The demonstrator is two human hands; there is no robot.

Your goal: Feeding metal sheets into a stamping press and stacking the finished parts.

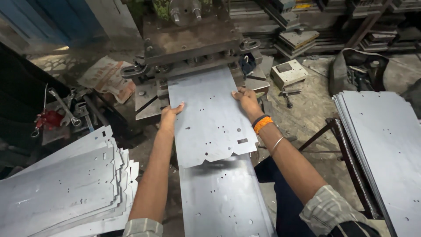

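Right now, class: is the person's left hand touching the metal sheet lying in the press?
Touching. The head view shows the left hand with fingertips pressed on the left edge of the metal sheet; no gap is visible.
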